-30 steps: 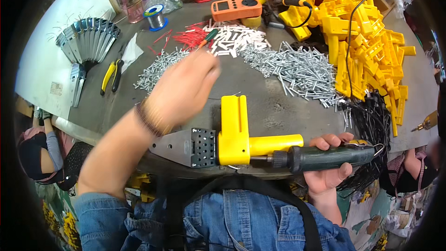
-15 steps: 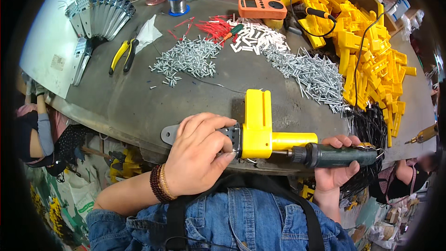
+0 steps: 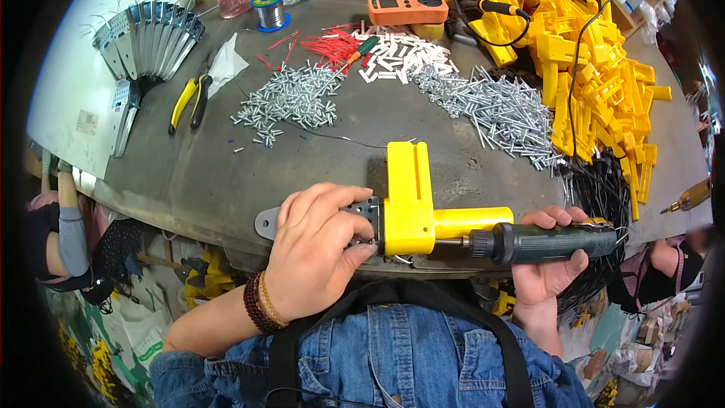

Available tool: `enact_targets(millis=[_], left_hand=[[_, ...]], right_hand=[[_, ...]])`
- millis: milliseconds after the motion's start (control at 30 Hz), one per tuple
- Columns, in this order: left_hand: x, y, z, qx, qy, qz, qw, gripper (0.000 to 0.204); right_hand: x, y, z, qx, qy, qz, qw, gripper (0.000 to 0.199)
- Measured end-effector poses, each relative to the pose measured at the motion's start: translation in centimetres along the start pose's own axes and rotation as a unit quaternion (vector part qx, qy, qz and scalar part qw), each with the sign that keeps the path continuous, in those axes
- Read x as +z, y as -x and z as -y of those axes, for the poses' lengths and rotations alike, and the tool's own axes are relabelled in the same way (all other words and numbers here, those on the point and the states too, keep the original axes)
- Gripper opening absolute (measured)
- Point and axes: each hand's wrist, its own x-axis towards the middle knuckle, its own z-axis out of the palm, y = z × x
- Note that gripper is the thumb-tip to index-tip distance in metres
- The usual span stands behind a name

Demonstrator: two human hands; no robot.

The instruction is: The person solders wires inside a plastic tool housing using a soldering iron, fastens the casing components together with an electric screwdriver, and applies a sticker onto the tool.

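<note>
My left hand (image 3: 321,238) is closed around a flat metal bracket with a rounded, holed end (image 3: 266,223). Its perforated part meets the side of a yellow plastic housing (image 3: 408,208), which has an upright slotted block and a cylindrical handle pointing right. In my right hand (image 3: 547,268) lies a dark green electric screwdriver (image 3: 555,243), held level with its bit toward the left. The bit's shaft runs to the housing's lower right side, below the yellow cylinder; its tip is hidden there. Both pieces are at the near table edge.
Beyond my hands lie short screws (image 3: 291,102), long screws (image 3: 513,121), white sleeves (image 3: 404,57) and red pieces (image 3: 332,47). Yellow housings (image 3: 596,98) heap at right above black cables (image 3: 600,181). Yellow-black pliers (image 3: 190,102), metal brackets (image 3: 151,38), solder wire (image 3: 270,11) and an orange multimeter (image 3: 408,9) stand farther off.
The table and its contents have shifted slightly left and up in view. Both hands keep their holds, and the screwdriver's collar sits a little nearer the yellow housing.
</note>
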Motion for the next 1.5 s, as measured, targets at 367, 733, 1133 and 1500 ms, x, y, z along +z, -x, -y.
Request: enact_targets(millis=[367,733,1133,1500], left_hand=[[0.8,0.0,0.2,0.002,0.017,-0.030,0.999,0.022],[1.0,0.3,0.3,0.004,0.010,-0.056,0.998,0.023],[0.8,-5.6,3.9,-0.195,0.298,0.179,0.917,0.022],[-1.3,-7.5,2.8,-0.169,0.173,0.182,0.953,0.012]], right_hand=[[0.2,0.0,-0.3,-0.006,-0.015,0.004,1.000,0.054],[-1.3,-1.6,3.4,-0.006,0.349,0.289,0.891,0.085],[-0.1,-3.5,2.0,-0.030,0.030,0.025,0.999,0.054],[0.5,-4.4,0.4,0.016,0.043,0.027,0.999,0.043]])
